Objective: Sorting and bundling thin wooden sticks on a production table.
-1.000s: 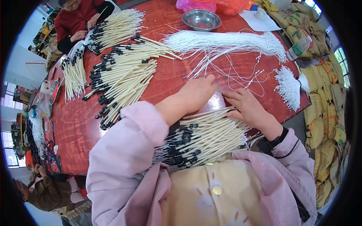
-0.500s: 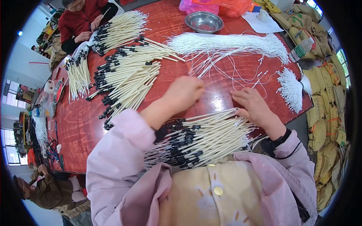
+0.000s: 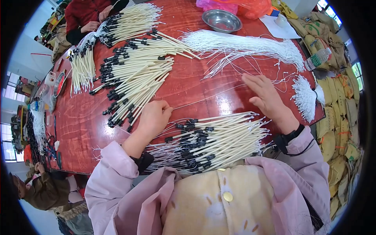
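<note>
My left hand (image 3: 153, 118) is closed in a pinch on one end of a thin white string (image 3: 207, 98), which stretches across the red table toward my right hand. My right hand (image 3: 265, 98) lies open above the tabletop, fingers extended and thumb apart, near the string's far end. Just in front of my body rests a pile of cream-coloured sticks (image 3: 231, 135) with black clip-like pieces at their left ends and white strings trailing left. A long bundle of white strings (image 3: 246, 46) spreads beyond my hands.
Another large heap of cream sticks (image 3: 137, 74) lies left of centre. A tied white string bundle (image 3: 304, 98), a plastic bottle (image 3: 318, 58) and a metal bowl (image 3: 222, 20) are on the table. A co-worker's hands (image 3: 98, 21) work at the far left. Stacked sacks (image 3: 338, 117) line the right.
My left hand has moved left and toward me, drawing the white string out from the bundle. My right hand has stayed near its place, fingers now raised and straighter.
</note>
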Action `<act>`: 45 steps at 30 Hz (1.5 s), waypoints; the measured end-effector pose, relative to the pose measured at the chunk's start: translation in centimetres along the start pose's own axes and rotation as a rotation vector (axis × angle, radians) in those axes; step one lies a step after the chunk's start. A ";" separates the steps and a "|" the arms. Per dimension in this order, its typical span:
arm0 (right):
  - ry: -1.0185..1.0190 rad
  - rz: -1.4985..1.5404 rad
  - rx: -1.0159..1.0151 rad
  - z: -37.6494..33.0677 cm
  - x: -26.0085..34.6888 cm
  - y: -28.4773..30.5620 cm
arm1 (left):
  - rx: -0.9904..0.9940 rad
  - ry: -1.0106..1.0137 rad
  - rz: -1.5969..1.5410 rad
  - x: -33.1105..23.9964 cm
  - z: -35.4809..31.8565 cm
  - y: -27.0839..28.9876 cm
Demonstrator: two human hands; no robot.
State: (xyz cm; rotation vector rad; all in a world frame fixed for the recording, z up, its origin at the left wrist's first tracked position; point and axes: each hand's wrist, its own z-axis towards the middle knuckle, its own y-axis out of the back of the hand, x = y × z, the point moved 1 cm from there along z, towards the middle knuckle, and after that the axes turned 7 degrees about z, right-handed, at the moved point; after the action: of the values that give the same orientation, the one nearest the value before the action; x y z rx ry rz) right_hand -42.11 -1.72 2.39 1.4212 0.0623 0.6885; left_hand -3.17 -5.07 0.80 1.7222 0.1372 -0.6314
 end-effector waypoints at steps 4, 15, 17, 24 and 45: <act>0.142 0.002 0.116 1.4 1.1 -1.1 | -0.044 0.005 -0.032 0.5 -0.2 -0.5; 0.134 0.034 0.256 1.2 1.2 -1.4 | -0.073 0.200 -0.386 3.7 -2.7 0.3; 0.118 0.059 0.227 1.1 1.1 -1.4 | -0.096 0.194 -0.308 4.3 -3.5 0.0; 0.109 0.043 0.166 -0.2 -0.6 -0.8 | -0.126 0.225 -0.024 3.8 -4.3 0.6; 0.078 0.079 0.124 -0.6 0.8 -1.4 | -0.350 -0.182 0.664 3.3 5.3 1.7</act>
State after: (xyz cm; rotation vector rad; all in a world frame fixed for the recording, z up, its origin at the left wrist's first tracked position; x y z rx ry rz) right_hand -41.17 -0.80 1.26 1.5218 0.1122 0.8168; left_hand -1.46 -11.30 0.08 1.2551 -0.4177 -0.2429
